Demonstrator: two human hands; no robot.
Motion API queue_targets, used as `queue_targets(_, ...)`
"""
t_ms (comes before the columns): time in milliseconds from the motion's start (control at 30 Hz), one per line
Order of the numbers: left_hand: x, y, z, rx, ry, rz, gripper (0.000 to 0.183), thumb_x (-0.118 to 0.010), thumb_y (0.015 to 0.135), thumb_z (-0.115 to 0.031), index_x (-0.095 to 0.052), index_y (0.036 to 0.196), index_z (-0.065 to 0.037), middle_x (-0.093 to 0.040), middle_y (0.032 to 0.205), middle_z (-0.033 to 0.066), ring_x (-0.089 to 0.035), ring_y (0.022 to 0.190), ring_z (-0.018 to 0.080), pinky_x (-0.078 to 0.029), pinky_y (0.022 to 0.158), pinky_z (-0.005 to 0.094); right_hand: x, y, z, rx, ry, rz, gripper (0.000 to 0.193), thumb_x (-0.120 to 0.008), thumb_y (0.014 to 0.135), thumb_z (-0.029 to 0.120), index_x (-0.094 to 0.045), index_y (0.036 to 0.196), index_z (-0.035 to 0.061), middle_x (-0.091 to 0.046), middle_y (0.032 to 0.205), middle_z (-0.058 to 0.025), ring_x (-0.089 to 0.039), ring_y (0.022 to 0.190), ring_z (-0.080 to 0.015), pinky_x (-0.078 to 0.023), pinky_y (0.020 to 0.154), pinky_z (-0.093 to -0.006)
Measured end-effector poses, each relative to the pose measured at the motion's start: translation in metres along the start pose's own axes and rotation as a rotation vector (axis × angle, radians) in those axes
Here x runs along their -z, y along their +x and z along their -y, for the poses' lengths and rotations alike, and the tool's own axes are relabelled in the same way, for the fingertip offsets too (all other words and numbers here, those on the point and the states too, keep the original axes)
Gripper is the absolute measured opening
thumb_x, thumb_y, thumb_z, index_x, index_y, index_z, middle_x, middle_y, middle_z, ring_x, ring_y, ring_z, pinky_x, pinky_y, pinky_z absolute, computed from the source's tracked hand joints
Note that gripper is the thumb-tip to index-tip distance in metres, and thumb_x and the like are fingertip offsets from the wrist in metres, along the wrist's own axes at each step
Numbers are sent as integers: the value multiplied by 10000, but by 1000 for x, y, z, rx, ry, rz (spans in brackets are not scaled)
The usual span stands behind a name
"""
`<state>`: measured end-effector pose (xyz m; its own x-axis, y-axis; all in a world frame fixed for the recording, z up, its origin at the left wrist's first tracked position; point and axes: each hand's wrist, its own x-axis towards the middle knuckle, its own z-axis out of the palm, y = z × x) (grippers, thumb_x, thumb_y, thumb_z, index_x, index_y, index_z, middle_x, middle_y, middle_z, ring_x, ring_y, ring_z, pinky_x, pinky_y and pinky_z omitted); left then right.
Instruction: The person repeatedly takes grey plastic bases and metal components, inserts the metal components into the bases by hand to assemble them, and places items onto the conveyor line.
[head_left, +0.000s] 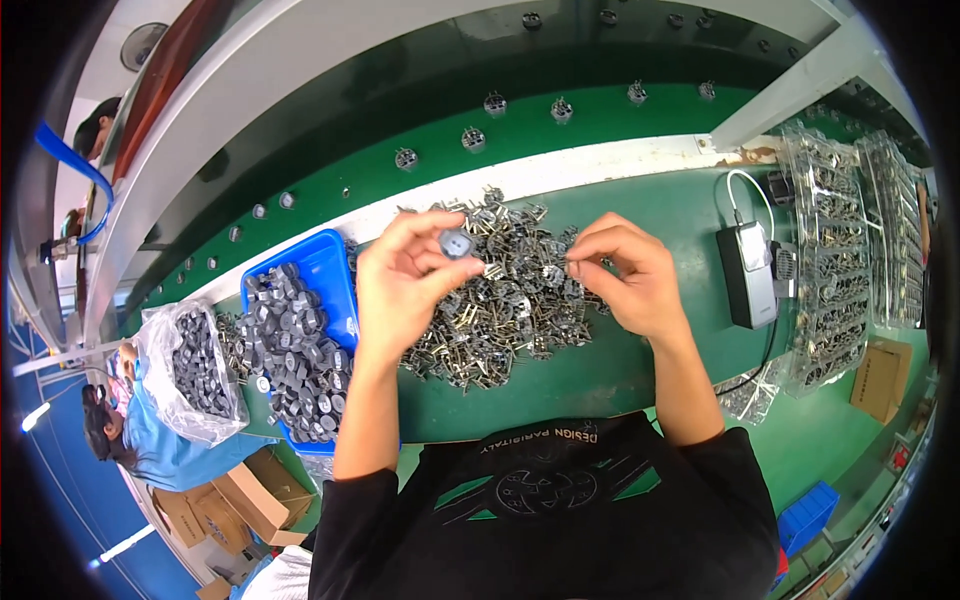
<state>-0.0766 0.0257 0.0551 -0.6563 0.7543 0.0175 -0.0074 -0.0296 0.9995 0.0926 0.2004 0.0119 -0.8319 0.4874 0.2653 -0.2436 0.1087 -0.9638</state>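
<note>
The left hand pinches a small round grey part above the pile of metal clips on the green surface; the right hand closes on one thin clip (barely visible). Lining clip and part up squarely before pressing looks wise. The part's underside stays hidden.

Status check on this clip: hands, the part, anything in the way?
Left hand pinching a small grey round part. Right hand fingers closed on a small metal piece. Pile of metal clips directly beneath; no obstruction.
</note>
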Motion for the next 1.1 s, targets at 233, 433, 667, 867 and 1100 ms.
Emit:
queue_targets(233,-45,-28,18,20,22,29,392,-827,678,63,-611,999,3,-625,885,45,-635,834,101,-558,695,232,-16,-2,14,224,-53,-38,182,-767,732,-41,-706,893,18,-657,857,-76,-598,667,-109,-463,548,-232)
queue_targets(433,-58,-35,27,-45,33,-18,414,-855,673,-2,-586,987,-32,-662,884,44,-639,826,84,-510,671,213,-22,-3,17,319,-250,-21,176,-770,732,-9,-680,879,27,-635,853,-54,-622,666,-139,-479,524,-261)
queue_targets(667,-60,-39,28,-48,194,-32,408,-861,667,-9,-594,976,-27,-671,896,44,-645,812,88,-539,696,225,-20,-7,15,372,-447,0,166,-747,708,5,-649,833,53,-594,814,-35,-598,600,-185,-473,506,-291)
queue_targets(867,-63,-38,22,67,239,-54,394,-824,661,46,-579,958,-35,-605,924,21,-583,840,84,-466,735,229,-21,-7,14,392,-482,-13,176,-741,691,12,-650,834,58,-583,801,-31,-592,586,-179,-470,499,-302)
queue_targets(1100,-42,-25,12,104,-177,146,308,-710,781,124,-618,1063,40,-672,936,93,-664,857,131,-558,761,246,-16,-3,12,479,-437,-48,205,-704,738,-9,-676,933,49,-622,831,-45,-607,633,-204,-481,521,-313)
